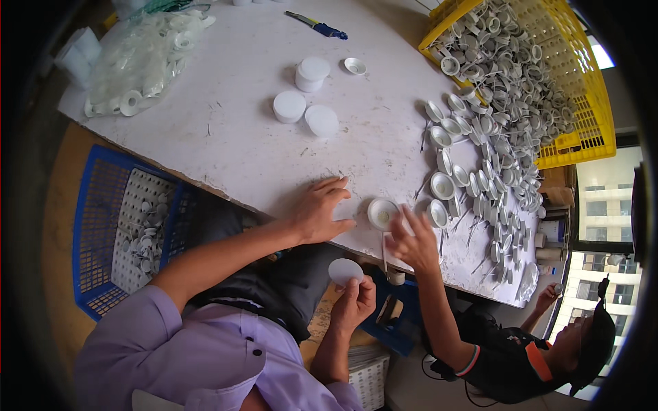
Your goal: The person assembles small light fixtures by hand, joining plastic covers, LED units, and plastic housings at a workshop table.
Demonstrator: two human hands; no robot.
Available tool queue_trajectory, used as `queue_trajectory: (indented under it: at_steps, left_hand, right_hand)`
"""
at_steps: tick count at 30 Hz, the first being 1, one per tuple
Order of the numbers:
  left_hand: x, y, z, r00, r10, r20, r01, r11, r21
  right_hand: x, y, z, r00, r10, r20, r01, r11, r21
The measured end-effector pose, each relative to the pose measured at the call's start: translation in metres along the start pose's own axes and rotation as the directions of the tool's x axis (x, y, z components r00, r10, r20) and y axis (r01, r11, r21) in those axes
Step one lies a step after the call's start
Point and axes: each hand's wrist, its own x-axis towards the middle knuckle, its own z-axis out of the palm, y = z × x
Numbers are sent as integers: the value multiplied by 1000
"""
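My left hand [319,211] rests on the table with its fingers spread and nothing in them. Low in front of my body, below the table's edge, my right hand [353,305] pinches a thin round white disc [345,272] between thumb and fingers. Just right of my left hand lies a white round cup-like part [382,214] with a pale, speckled inside and a thin strip or wire hanging past the edge. A co-worker's blurred hand [413,241] reaches in beside that part. Farther back stand short stacks of white discs [289,107], with a small white ring-shaped part [355,66] nearby.
Many white round parts with wires [473,178] cover the table's right side, below a tipped yellow basket [582,123] full of them. A blue-handled cutter [322,27] and a plastic bag of white rings [140,61] lie far back. A blue crate [92,226] stands at left.
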Motion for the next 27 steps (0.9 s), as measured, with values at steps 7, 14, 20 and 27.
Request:
queue_trajectory:
  at_steps: [7,14,20,27]
  left_hand:
    - [33,28,42,987,-112,119,78,963,259]
    - [44,38,59,979,-139,146,92,952,293]
    - [32,18,45,994,84,-74,-90,992,-86]
    - [-5,25,-34,992,-4,127,38,963,-266]
  right_hand:
    - [8,-18,-26,974,-39,-223,44,999,21]
    - [11,-21,-41,971,-7,-240,17,999,40]
    - [29,-25,-47,943,27,-333,5,995,95]
    - [55,-26,3,965,222,-138,-175,940,292]
